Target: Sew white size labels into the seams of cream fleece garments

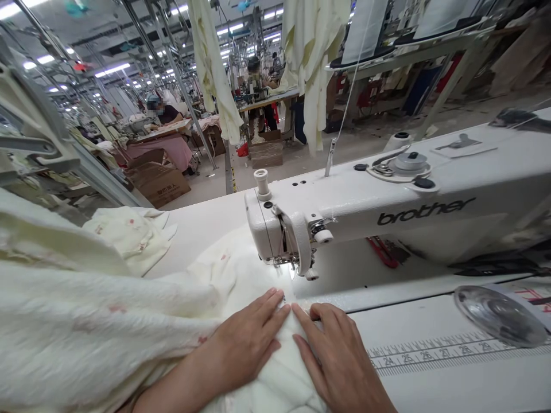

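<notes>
Cream fleecy fabric (241, 269) with small pinkish spots lies under the head of a white sewing machine (310, 223) and spreads over the left side. My left hand (245, 338) rests on it, palm down, fingers stretched toward the needle area. On the fabric's right edge sits my right hand (338, 350), index finger and thumb stretched out and apart, the other fingers bent. The fingertips of both hands nearly meet just in front of the presser foot. Glare and the machine head partly hide the needle.
A printed ruler (430, 354) runs along the table's front edge, with a clear round dish (499, 315) above it. A red-handled tool (382, 252) lies behind the machine arm. Bunched fabric (133, 232) lies at left. Thread cones (365, 31) stand behind; co-workers sit further back.
</notes>
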The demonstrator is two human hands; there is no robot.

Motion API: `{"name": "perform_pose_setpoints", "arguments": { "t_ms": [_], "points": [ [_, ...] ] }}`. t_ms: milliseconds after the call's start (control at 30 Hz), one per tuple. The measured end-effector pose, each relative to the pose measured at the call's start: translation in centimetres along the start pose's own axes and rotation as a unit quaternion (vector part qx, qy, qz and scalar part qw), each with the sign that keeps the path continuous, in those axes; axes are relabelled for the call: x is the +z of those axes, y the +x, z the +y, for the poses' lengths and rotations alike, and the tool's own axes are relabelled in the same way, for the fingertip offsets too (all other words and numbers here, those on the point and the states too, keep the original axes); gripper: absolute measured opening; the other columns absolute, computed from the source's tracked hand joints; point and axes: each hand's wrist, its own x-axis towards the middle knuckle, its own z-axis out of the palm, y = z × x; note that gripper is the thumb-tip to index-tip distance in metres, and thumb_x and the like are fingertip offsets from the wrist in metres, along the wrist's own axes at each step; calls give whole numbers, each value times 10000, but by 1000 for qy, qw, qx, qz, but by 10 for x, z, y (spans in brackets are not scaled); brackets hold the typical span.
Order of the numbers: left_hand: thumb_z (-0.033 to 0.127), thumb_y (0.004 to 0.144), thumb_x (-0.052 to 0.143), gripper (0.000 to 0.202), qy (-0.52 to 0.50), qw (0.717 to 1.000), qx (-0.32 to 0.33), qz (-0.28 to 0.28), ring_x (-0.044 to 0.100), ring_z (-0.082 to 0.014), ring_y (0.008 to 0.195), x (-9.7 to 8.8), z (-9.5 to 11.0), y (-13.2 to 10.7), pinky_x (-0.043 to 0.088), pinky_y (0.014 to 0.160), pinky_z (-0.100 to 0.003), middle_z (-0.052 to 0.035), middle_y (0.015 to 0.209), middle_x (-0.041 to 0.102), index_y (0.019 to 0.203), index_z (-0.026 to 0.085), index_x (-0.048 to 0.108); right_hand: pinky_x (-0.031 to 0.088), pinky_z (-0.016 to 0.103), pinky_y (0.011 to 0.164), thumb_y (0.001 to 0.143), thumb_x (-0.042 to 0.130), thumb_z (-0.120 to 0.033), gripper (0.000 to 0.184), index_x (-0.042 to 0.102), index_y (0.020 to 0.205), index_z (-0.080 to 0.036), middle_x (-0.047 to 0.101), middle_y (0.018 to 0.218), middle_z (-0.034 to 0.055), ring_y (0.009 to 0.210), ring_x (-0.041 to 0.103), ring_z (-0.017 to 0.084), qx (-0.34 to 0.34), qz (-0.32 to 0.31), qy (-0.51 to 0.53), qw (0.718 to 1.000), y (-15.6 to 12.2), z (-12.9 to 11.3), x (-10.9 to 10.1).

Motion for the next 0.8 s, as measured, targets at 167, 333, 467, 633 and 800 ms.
{"name": "perform_pose_setpoints", "arguments": {
  "t_ms": [167,333,467,633,800],
  "points": [
    [218,936,414,507,12,1000,2,-11,317,-260,1368,1,-1,0,405,1080,-387,-182,1476,331,1413,78,316,417,356,733,946,373,-192,301,549,1175,-106,484,959,114,895,474,230,-2,4,1,1000,2,0,0],
    [216,932,421,508,14,1000,5,-5,329,-263,1362,0,-1,0,406,1079,-390,-182,1468,346,1408,72,321,409,366,771,941,398,-183,310,538,1204,-97,483,996,123,933,474,238,-1,-7,3,1000,-1,2,2],
    [232,940,424,492,31,999,12,6,367,-267,1340,-1,-1,1,434,1056,-389,-192,1449,373,1394,61,342,412,366,774,949,394,-208,320,522,1226,-112,485,1001,118,932,473,231,-1,-15,6,1000,-6,4,4],
    [233,944,416,490,27,999,11,16,371,-257,1339,-1,0,1,436,1055,-390,-186,1442,387,1401,75,335,409,368,796,938,434,-212,341,505,1260,-127,477,1029,117,969,468,239,3,-39,3,999,-12,6,6],
    [228,940,425,500,7,1000,8,22,359,-264,1345,1,-1,0,429,1063,-395,-182,1452,370,1409,88,327,400,373,802,940,434,-207,345,500,1268,-123,470,1037,119,974,460,243,5,-41,4,999,-11,6,6]
  ]
}}
